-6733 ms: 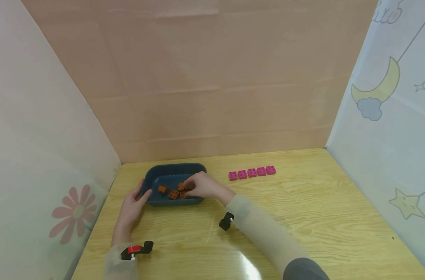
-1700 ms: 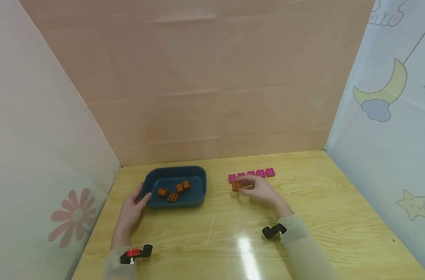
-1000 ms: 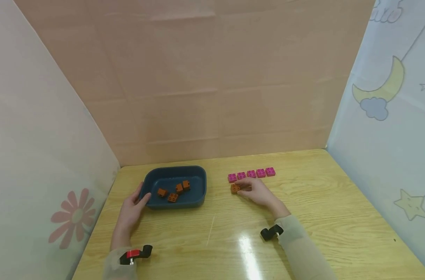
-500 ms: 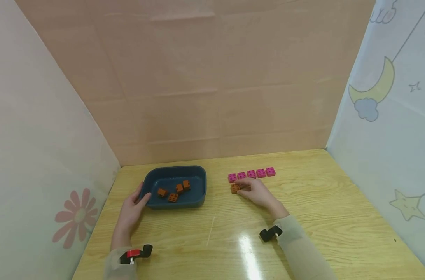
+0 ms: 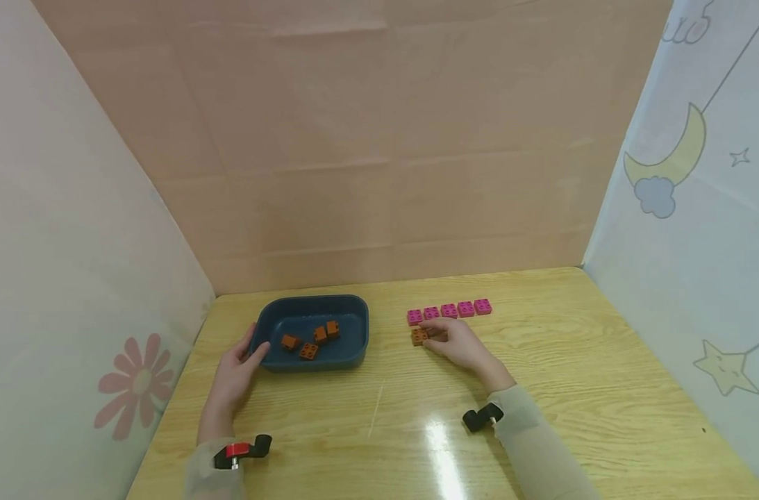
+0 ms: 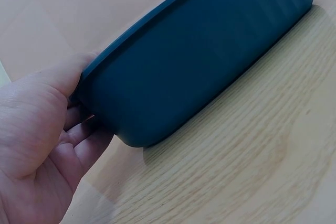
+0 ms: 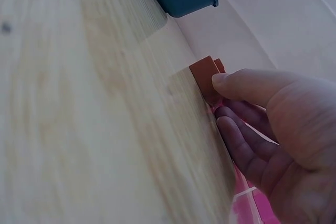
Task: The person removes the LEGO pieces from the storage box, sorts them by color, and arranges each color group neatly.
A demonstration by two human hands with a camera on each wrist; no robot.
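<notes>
The thumb and fingertips of the right hand (image 5: 462, 342) are drawn in to a pinch, the gap between them only as wide as the orange brick (image 5: 419, 337) they hold; the brick sits at the very tips, most of it jutting out on the left, studs up, low at the table (image 5: 379, 444); just beyond it runs a row of five pink bricks (image 5: 449, 311), its left end nearest the held brick; farther left, well apart, stands the dark blue tray (image 5: 310, 365), with four loose orange bricks (image 5: 309, 352) lying inside; the left hand (image 5: 234, 369) grips the tray's left end, thumb at the rim, fingers bent against the outer wall.
</notes>
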